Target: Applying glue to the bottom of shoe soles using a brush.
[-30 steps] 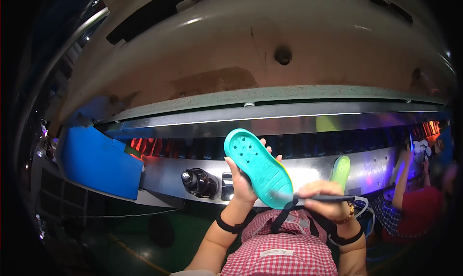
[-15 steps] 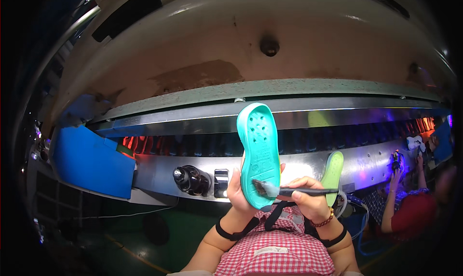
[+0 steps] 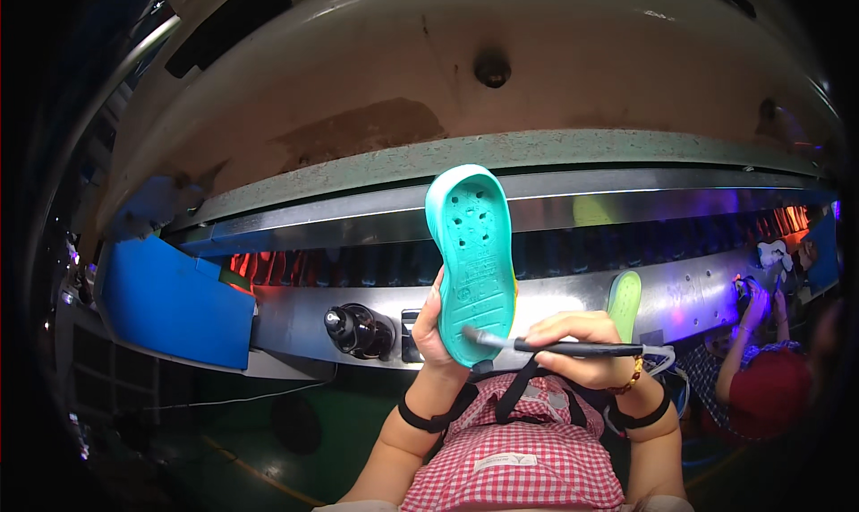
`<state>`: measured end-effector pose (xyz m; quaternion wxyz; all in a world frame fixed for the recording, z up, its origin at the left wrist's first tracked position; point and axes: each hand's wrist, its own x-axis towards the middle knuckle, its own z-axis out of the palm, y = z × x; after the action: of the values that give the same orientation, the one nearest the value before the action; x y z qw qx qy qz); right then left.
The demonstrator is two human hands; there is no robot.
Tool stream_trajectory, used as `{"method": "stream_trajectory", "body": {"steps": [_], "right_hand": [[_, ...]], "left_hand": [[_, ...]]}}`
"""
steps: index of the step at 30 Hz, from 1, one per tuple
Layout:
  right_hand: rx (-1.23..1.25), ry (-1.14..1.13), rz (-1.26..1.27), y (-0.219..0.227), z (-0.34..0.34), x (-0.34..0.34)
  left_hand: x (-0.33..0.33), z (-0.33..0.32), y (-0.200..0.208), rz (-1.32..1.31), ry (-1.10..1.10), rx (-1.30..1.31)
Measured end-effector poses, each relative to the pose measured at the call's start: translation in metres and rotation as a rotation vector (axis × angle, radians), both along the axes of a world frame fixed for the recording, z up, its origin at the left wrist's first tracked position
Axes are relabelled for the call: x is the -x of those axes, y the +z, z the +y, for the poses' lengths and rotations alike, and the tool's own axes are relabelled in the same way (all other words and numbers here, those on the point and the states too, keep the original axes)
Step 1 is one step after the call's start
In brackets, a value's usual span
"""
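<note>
While left hand [image 3: 433, 335] grips its edge, turquoise shoe [image 3: 479, 275]: held up at worktop [image 3: 300, 320]
Right hand [image 3: 592, 369]: closed around brush [image 3: 577, 348]
Brush tip: at shoe's lower end
Green shoe [image 3: 626, 299]: on worktop

Beyond the right hand [image 3: 582, 351], bare metal ledge [image 3: 559, 297] is leaving a passage between the turquoise sole [image 3: 477, 275] and the lime-green sole [image 3: 626, 299], which is blocking forward-right, while a black bottle [image 3: 360, 332] and a dark object [image 3: 410, 335] (the nearer one) are obstructing room left of the left hand [image 3: 433, 335].
</note>
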<state>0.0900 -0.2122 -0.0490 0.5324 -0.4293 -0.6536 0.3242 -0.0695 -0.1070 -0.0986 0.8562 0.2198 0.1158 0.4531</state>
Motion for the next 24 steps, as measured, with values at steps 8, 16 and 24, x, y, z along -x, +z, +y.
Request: {"method": "stream_trajectory", "body": {"steps": [8,16,24], "right_hand": [[-0.041,0.202,-0.065,0.001,-0.005,0.009],[-0.023,0.083,-0.079,0.012,0.000,0.007],[-0.051,0.216,-0.173,0.010,-0.001,-0.002]], "left_hand": [[0.000,0.012,0.012,-0.013,-0.020,0.034],[0.004,0.022,0.001,0.021,-0.188,-0.100],[0.004,0.020,0.013,0.077,-0.530,0.018]]}}
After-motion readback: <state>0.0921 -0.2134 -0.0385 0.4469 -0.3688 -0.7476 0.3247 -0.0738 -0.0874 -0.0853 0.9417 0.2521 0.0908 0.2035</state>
